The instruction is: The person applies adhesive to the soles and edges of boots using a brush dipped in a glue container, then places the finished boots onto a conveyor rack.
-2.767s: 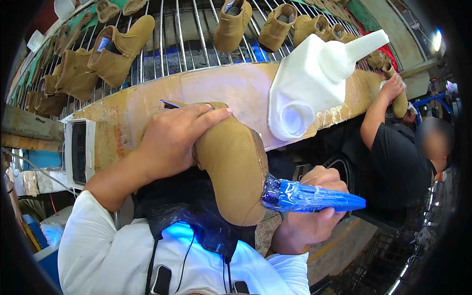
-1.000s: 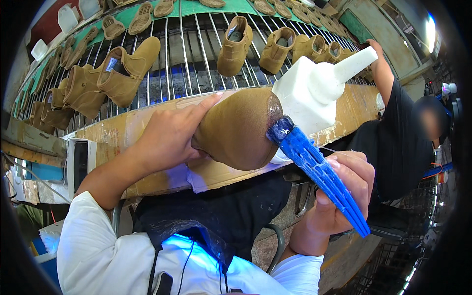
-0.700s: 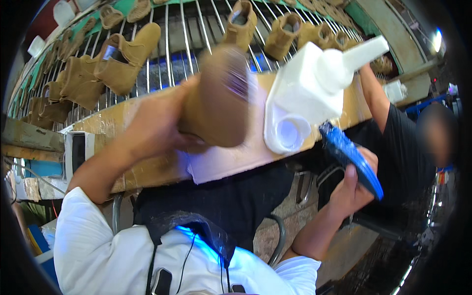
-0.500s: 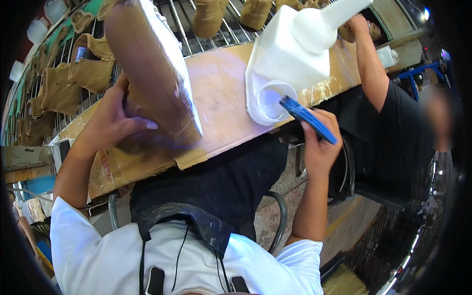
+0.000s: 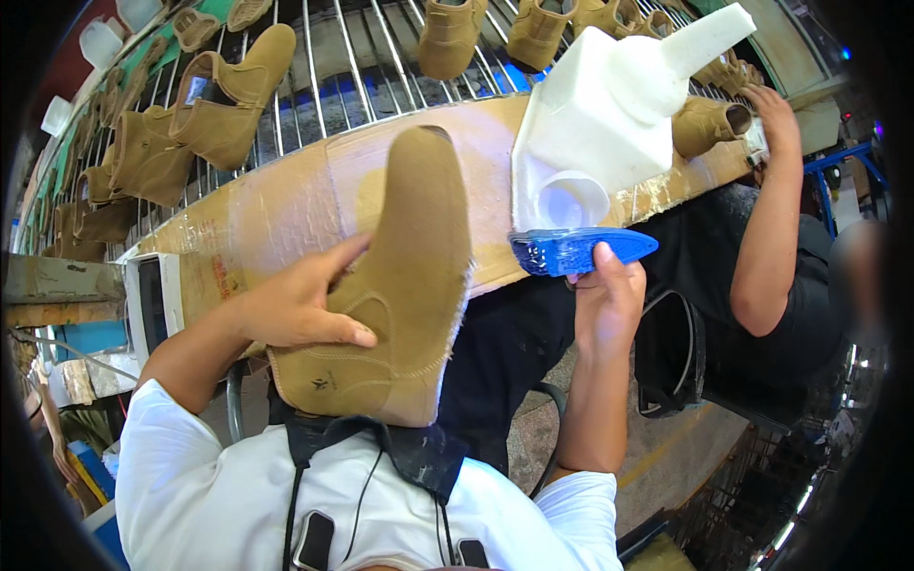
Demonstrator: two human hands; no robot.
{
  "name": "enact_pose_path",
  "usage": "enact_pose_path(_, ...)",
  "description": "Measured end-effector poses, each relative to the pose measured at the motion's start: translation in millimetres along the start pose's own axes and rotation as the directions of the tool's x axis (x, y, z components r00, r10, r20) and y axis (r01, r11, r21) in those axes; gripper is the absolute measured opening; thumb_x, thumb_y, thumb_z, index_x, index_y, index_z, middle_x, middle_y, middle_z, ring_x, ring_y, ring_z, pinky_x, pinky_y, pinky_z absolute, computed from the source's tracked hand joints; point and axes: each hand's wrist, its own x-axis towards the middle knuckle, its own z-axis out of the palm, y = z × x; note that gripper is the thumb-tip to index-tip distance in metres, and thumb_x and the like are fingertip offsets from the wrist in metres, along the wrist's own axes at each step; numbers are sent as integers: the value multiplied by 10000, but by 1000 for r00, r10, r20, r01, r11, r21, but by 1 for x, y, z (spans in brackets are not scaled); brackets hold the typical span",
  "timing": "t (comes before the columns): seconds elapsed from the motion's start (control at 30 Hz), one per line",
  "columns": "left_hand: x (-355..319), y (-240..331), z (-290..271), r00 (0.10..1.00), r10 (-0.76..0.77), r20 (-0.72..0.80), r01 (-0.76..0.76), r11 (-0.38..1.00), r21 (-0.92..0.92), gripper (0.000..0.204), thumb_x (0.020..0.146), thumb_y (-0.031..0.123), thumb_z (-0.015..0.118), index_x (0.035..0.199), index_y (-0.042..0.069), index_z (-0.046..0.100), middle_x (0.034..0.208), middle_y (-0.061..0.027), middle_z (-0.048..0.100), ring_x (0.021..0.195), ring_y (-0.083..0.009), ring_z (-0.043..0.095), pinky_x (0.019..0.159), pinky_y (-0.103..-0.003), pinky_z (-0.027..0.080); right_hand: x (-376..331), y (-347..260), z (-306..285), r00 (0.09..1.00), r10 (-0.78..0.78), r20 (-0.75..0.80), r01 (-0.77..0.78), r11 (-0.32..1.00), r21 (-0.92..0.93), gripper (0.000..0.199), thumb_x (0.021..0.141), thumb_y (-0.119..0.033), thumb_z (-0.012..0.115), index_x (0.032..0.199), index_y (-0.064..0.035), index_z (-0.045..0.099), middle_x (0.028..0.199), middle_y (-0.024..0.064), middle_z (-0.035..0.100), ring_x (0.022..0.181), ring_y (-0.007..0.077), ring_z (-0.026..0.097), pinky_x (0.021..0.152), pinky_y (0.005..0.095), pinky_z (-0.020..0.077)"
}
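Head view. The left hand (image 5: 303,309) is gripping a tan suede boot (image 5: 395,285), its fingers (image 5: 328,330) closing across the side of the upper and its thumb pressing near the heel seam. The boot is being held clear of the table (image 5: 276,214), above the person's lap, with the toe pointing away toward a wire rack (image 5: 352,57). The right hand (image 5: 609,300) is holding a blue brush (image 5: 579,249) by its handle, fingers wrapping it from below. The bristle end is lying at the round opening of a white plastic glue jug (image 5: 595,114), which is standing tilted on the table edge with its spout pointing to the upper right. The wire rack behind the table is carrying further tan boots (image 5: 224,105), some hanging, some resting on their sides. To the right, a second person in a dark shirt (image 5: 762,257) is reaching one hand (image 5: 773,105) up to a boot (image 5: 709,124) at the table's far end.
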Motion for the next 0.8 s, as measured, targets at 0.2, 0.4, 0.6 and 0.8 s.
enact_pose_path(0.2,0,3,8,993,64,98,-83,975,205,980,702,296,807,1427,8,214,1173,-204,588,1072,-271,591,918,-350,445,15,-17,47,997,-52,63,43,989,143,148,853,-142,617,899,-5,590,799,76,623,666,126,560,613,254,439)
enact_pose_path(0.4,-5,2,8,988,115,101,-142,932,334,1009,685,361,811,1426,18,218,1075,-210,637,988,-316,639,852,-360,480,11,-35,61,969,-235,79,233,972,33,116,825,-52,592,882,49,584,795,106,603,674,140,555,613,267,436)
enact_pose_path(0.6,-4,-1,6,984,169,59,-179,935,306,1015,679,355,817,1427,20,219,1118,-201,616,1019,-301,624,881,-357,472,-24,-41,54,933,-354,65,358,932,-59,242,769,-85,643,941,78,595,889,100,606,782,129,558,726,249,444)
enact_pose_path(0.8,-2,10,8,989,145,8,-145,986,85,1023,669,305,835,1425,-5,219,1207,-163,563,1082,-237,583,925,-346,453,-49,-41,48,888,-421,185,460,832,-310,323,761,-237,583,874,65,571,861,152,560,802,206,500,732,312,416)
